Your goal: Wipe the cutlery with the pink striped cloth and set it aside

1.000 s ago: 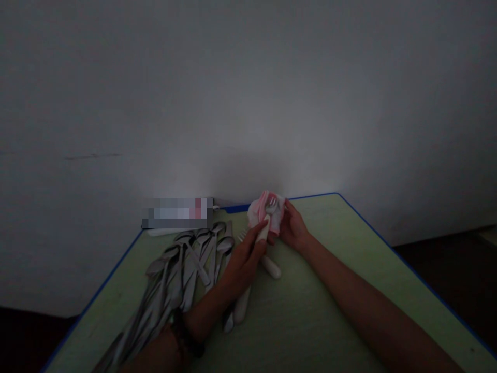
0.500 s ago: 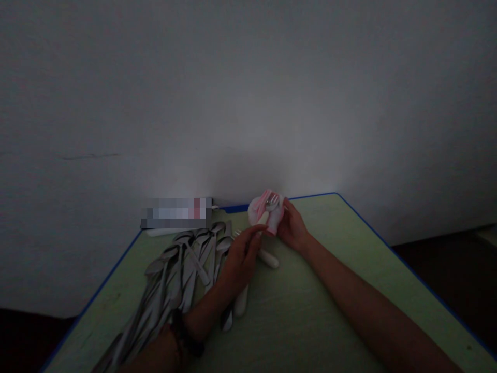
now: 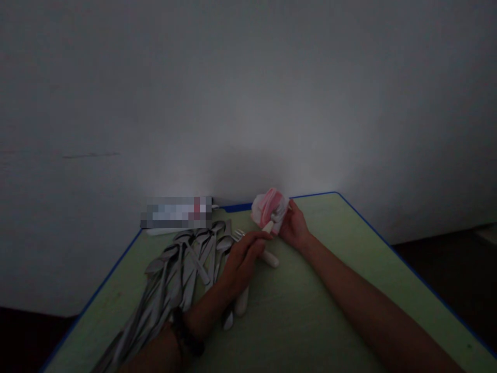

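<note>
My left hand (image 3: 244,261) grips the pale handle of a fork (image 3: 267,227), whose head points up and away to the right. A pink and white cloth (image 3: 267,204) is bunched around the fork's head, and only a bit of metal shows. From the right, my right hand (image 3: 295,225) holds the cloth, fingers closed behind it. Beneath my left hand lies another fork with a pale handle (image 3: 271,258), its tines showing left of the fingers. Spoons and other metal cutlery (image 3: 182,269) spread in a pile to the left of my left hand.
The green table (image 3: 310,300) has a blue edge and stands against a grey wall (image 3: 248,103). At its far left corner lies a blurred-out, pale flat object (image 3: 176,213). A pale handle (image 3: 241,301) and a spoon end lie below my left wrist.
The cloth has folded over the fork's tines, which showed plainly before. Both hands have shifted only slightly, with the fork a little lower and to the right.
</note>
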{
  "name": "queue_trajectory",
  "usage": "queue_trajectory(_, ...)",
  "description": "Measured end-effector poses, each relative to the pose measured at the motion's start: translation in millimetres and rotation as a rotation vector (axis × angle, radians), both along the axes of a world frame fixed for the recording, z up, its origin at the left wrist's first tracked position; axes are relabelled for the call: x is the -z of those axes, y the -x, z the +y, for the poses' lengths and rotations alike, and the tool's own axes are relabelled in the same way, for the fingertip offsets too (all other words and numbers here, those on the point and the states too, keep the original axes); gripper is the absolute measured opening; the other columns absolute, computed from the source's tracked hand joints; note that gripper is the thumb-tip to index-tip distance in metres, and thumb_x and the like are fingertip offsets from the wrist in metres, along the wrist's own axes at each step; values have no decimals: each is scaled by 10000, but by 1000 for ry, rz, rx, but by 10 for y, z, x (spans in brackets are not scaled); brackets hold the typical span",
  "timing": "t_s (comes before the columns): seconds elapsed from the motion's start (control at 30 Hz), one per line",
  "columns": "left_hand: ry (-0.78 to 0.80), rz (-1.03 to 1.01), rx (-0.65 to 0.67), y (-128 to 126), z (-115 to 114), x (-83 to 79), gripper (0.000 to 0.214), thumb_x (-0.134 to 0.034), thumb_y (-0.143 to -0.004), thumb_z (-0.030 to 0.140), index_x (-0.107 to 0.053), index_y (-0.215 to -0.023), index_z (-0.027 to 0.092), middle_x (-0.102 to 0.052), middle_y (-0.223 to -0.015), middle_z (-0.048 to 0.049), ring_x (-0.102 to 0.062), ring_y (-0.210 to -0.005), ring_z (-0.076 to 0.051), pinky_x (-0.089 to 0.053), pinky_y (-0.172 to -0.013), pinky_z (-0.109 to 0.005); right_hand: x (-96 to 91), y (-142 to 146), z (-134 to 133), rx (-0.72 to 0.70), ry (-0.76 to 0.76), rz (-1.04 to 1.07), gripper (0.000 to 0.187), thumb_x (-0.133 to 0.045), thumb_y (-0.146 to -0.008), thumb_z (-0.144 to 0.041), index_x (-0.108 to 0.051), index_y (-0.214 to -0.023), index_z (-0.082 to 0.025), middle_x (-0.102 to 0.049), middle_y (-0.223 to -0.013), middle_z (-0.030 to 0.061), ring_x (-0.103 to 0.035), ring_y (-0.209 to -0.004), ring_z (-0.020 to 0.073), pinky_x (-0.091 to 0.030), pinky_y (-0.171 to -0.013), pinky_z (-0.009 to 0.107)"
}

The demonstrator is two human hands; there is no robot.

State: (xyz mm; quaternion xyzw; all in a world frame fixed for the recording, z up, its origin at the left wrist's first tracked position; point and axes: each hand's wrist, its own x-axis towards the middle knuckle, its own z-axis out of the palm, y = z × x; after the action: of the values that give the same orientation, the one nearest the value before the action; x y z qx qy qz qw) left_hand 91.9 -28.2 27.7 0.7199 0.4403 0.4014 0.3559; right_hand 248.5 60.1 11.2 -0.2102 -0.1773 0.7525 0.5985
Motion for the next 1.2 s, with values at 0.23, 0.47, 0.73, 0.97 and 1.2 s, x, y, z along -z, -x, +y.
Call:
queue_trajectory(0.23, -23, -105, 67, 18, 14, 29, 379, -287, -897, 332, -555, -1124, 188, -586, -879, -54, -543, -821, -206, -415, -716, -307, -53, 23, -28, -55, 2, 12, 395, -318, -909, -394, -607, -997, -140, -718, -845, 50, -657, -808, 187, -478, -853, 336)
queue_trajectory(0.47, -28, 8, 3, -47, 2, -55, 333, -312, -926, 289, -563, -1133, 218, -580, -859, -25, -544, -838, -183, -409, -793, -306, -50, 34, -24, -73, -11, -17, 376, -324, -908, -380, -606, -996, -147, -712, -842, 47, -651, -845, 193, -463, -881, 352)
queue_trajectory(0.73, -40, 89, -17, -62, 9, -64, 334, -348, -925, 317, -587, -1142, 237, -555, -734, 5, -539, -728, -166, -421, -751, -291, 2, 30, 14, -63, -43, -33, 349, -372, -895, -380, -608, -1028, -160, -709, -883, 38, -649, -857, 177, -479, -853, 317)
queue_trajectory(0.97, -45, 27, 85, -41, -5, -52, 357, -326, -927, 282, -563, -1188, 233, -606, -808, -8, -560, -830, -177, -409, -814, -305, -9, 42, -7, -83, -20, -37, 351, -358, -900, -378, -612, -993, -154, -708, -838, 34, -653, -797, 176, -482, -834, 319)
queue_trajectory(1.2, -106, 61, 78, -43, 2, -41, 343, -333, -924, 235, -571, -1169, 210, -601, -842, -24, -553, -860, -177, -400, -840, -308, -34, 50, -23, -62, -38, -83, 347, -343, -908, -369, -616, -965, -162, -711, -794, 14, -652, -719, 164, -486, -817, 303)
